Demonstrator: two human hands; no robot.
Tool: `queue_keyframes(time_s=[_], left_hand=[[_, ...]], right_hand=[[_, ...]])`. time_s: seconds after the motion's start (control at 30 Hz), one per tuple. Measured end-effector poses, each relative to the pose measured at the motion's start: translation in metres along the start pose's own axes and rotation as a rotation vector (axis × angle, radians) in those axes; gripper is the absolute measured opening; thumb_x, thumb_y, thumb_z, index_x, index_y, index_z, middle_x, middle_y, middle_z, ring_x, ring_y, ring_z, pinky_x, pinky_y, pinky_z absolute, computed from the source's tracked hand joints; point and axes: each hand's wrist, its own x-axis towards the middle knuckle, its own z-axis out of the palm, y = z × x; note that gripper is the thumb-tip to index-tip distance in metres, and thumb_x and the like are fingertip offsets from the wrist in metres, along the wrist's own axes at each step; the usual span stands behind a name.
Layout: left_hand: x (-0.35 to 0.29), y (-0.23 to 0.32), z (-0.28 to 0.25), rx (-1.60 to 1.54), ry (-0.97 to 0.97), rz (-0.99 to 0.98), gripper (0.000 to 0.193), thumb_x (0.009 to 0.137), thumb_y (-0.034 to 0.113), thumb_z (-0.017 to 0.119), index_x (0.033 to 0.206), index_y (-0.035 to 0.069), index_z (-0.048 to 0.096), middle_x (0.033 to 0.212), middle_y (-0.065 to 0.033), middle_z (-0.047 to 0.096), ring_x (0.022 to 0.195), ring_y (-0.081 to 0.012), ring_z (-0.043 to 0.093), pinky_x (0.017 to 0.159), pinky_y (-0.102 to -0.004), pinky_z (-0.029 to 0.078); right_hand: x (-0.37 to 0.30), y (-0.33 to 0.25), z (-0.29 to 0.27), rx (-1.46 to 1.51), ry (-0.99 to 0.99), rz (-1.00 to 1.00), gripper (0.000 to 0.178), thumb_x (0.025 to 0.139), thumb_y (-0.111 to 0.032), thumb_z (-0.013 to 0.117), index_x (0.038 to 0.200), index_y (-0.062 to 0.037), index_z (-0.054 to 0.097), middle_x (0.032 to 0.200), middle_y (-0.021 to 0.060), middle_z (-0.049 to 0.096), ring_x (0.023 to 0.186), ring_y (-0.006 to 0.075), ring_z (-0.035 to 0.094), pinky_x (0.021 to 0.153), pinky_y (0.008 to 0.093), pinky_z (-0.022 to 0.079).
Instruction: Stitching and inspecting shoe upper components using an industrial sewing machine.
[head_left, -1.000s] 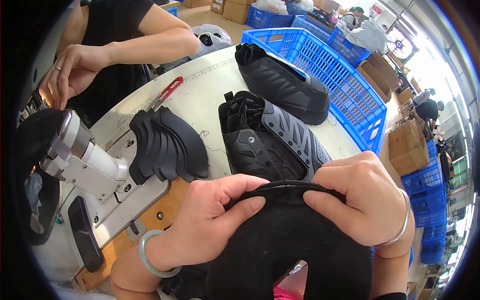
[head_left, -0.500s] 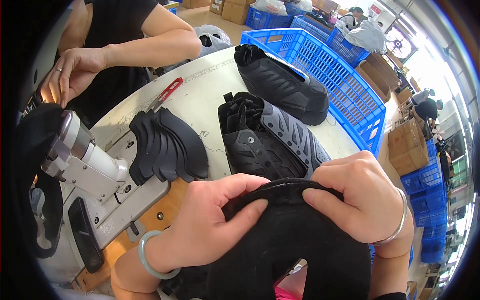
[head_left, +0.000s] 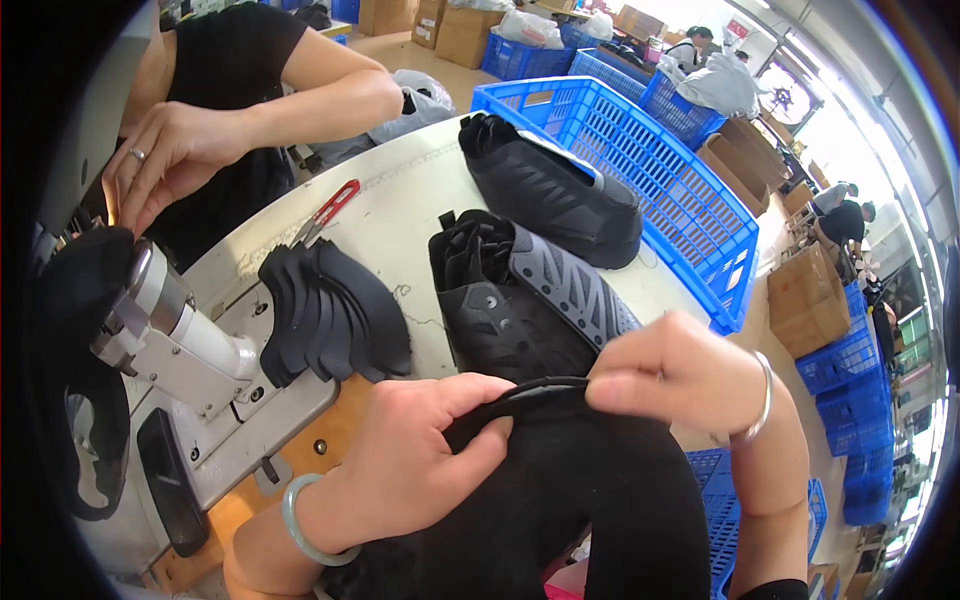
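Observation:
Both my hands hold a black shoe upper [head_left: 560, 470] along its curved top edge. My left hand [head_left: 405, 460] pinches that edge between thumb and fingers. The fingers of my right hand [head_left: 680, 385] are closed on the same edge, a little to the right, and slightly blurred. Between them the edge's layers part in a narrow gap. Just beyond lies a stack of black and grey shoe uppers [head_left: 520, 295]; another stack of black uppers [head_left: 550, 190] lies behind it. Left of these, a fanned pile of curved black pieces [head_left: 335, 315] rests on the table.
A white post-bed sewing machine [head_left: 190, 350] stands at left, with another black upper [head_left: 85, 300] at its post. A co-worker's hand [head_left: 175, 155] is beside it. Red-handled thread snips [head_left: 335, 205] lie on the white table [head_left: 400, 215]. A blue crate [head_left: 650, 150] stands at its far right.
My right hand has shifted left along the edge, closer to my left hand, and its wrist has turned. The upper's edge has tilted, and its body has shifted left.

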Motion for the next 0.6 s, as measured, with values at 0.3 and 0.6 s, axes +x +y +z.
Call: queue_keyframes(time_s=[0.3, 0.6], left_hand=[[0.003, 0.003, -0.005, -0.371, -0.032, -0.301, 0.016, 0.088, 0.007, 0.059, 0.098, -0.003, 0.064, 0.072, 0.0043, 0.057, 0.066, -0.0017, 0.047, 0.058, -0.0196, 0.039], [0.002, -0.004, -0.004, -0.373, -0.041, -0.315, 0.018, 0.090, 0.012, 0.057, 0.096, -0.003, 0.064, 0.072, 0.0016, 0.059, 0.069, -0.0043, 0.048, 0.061, -0.0230, 0.041]], right_hand=[[0.099, 0.122, -0.039, -0.757, 0.649, -0.132, 0.058, 0.073, -0.023, 0.073, 0.124, -0.0017, 0.054, 0.118, 0.0151, 0.059, 0.109, 0.0289, 0.056, 0.091, 0.0356, 0.045], [0.142, 0.104, -0.032, -0.735, 0.887, -0.006, 0.052, 0.072, -0.026, 0.072, 0.115, -0.0044, 0.054, 0.107, 0.0146, 0.057, 0.105, 0.0350, 0.050, 0.086, 0.0479, 0.043]])
